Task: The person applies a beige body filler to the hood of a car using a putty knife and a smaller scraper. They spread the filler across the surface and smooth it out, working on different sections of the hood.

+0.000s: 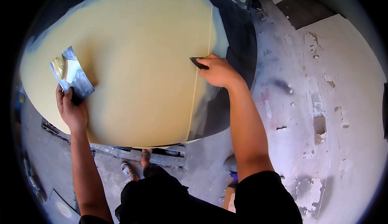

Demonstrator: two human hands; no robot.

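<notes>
A large rounded panel (137, 34) spreads beneath me, cream over most of its face, with blue-grey and dark areas around the edges and a thin line (193, 98) running down its right side. My left hand (72, 109) grips a smeared metal board (83, 82) at the panel's left, with a lump of pale yellowish paste (59, 65) on its upper part. My right hand (216, 72) pinches a small dark spreader (195, 62) at that thin line; whether its edge touches the surface is hard to tell.
A pale, patchy wall or board (343, 82) is at the right, with a dark rectangle (305, 10) near the top. Below the panel are a concrete floor (109, 163), a slotted dark strip (169, 157), my sandalled feet and, lower right, a cardboard box (228, 199).
</notes>
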